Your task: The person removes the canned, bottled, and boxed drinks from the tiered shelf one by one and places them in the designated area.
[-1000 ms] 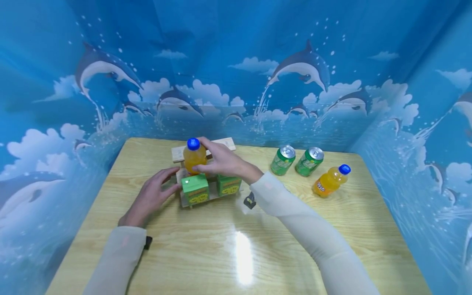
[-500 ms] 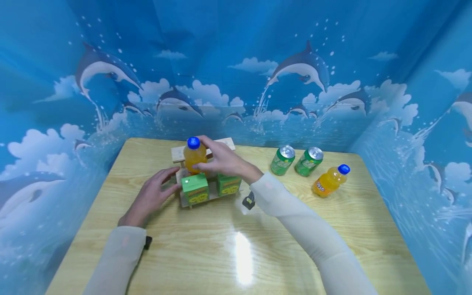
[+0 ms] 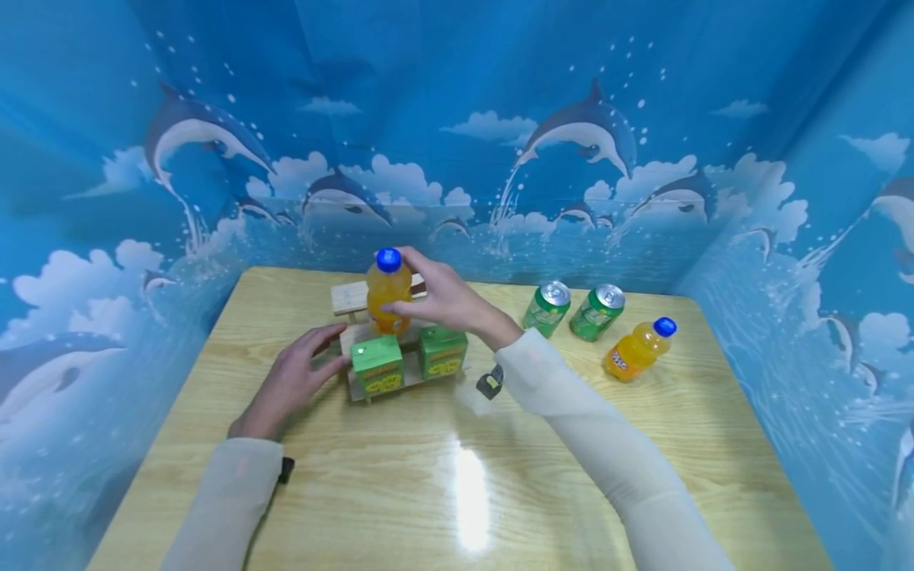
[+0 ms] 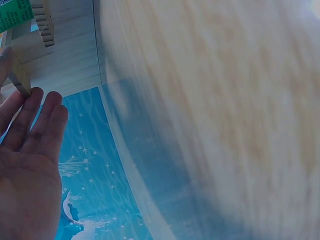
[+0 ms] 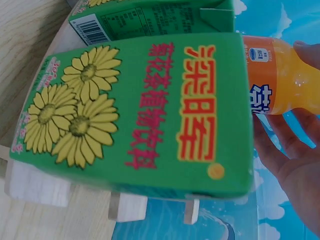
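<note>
My right hand [image 3: 446, 295] grips an upright bottle of orange soda [image 3: 385, 295] with a blue cap, thumb on the near side. The bottle overlaps the back of a stepped wooden rack [image 3: 347, 298] in the head view; its label shows behind a drink carton in the right wrist view. Two green drink cartons stand on the rack's front step: the left carton [image 3: 377, 366] and the right carton [image 3: 443, 352]. At the rack's left end, the thumb and fingertips of my left hand [image 3: 296, 378] hold its edge; the left wrist view shows a wooden corner [image 4: 21, 80] between them.
Right of the rack, two green soda cans, the left can [image 3: 547, 309] and the right can [image 3: 598, 313], stand near the back of the table [image 3: 371, 492]. Further right is another orange soda bottle [image 3: 640, 350]. A dolphin-print curtain [image 3: 457, 143] surrounds the table's back and sides.
My right hand has lifted the orange soda bottle a little and shifted it slightly right along the rack. My left hand stays at the rack's left end.
</note>
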`<state>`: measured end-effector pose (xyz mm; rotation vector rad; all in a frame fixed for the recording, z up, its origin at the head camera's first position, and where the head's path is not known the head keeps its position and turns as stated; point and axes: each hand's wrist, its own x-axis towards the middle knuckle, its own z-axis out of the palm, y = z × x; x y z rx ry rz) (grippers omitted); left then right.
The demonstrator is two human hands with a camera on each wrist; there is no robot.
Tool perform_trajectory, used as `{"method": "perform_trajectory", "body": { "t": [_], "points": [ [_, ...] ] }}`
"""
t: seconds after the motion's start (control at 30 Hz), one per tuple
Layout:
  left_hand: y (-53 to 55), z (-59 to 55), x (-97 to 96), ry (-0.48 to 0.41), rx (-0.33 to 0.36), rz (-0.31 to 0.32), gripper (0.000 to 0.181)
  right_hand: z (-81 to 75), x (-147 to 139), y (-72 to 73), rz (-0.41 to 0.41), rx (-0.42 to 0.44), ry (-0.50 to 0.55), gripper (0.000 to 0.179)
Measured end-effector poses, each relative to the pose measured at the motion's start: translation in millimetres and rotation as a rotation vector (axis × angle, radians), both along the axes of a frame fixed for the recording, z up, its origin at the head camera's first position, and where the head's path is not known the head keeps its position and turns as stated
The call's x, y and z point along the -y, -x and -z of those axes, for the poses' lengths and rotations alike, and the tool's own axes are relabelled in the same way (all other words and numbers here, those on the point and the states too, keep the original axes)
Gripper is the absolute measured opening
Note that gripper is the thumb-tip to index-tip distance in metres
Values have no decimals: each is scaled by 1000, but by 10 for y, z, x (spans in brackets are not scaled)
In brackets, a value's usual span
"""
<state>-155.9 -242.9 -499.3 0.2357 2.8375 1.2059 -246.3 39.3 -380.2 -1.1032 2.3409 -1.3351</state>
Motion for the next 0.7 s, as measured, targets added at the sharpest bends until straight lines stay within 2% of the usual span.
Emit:
{"method": "perform_trajectory", "body": {
  "t": [0.33,0.7],
  "points": [
    [0,5,-2,-2,-8,5,65,-84,-195,22,78,-3,11,75],
    [11,18,-12,11,-8,-1,64,-144,-406,33,110,-25,70,75]
  ]
}}
